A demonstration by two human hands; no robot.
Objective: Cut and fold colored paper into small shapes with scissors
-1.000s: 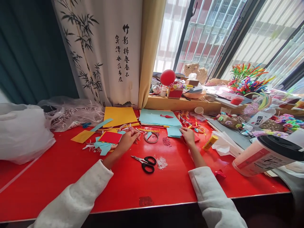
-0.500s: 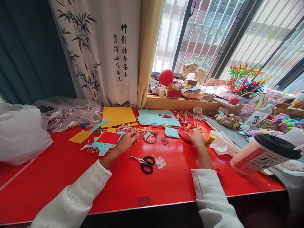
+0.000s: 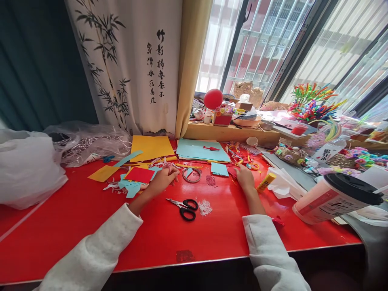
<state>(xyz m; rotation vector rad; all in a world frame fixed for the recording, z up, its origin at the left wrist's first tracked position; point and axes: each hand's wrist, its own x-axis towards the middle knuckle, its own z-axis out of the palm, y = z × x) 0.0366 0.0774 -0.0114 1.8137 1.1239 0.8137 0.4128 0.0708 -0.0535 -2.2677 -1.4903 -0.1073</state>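
My left hand is closed with curled fingers, just left of a roll of clear tape; whatever it may hold is hidden. Beside it lie a red paper square and light blue scraps. My right hand has its fingers bent together at the edge of some red paper and seems to pinch it. A small stack of light blue squares sits left of that paper. A yellow glue stick leans right of my right wrist. Black-handled scissors rest between my forearms.
Yellow sheets and light blue sheets lie at the back, a red cut-out on the blue. A large lidded cup stands right, a white plastic bag left. White shreds lie by the scissors.
My right hand has moved a little left, away from the glue stick, and its fingers have drawn together at the red paper. The left hand has stayed in place.
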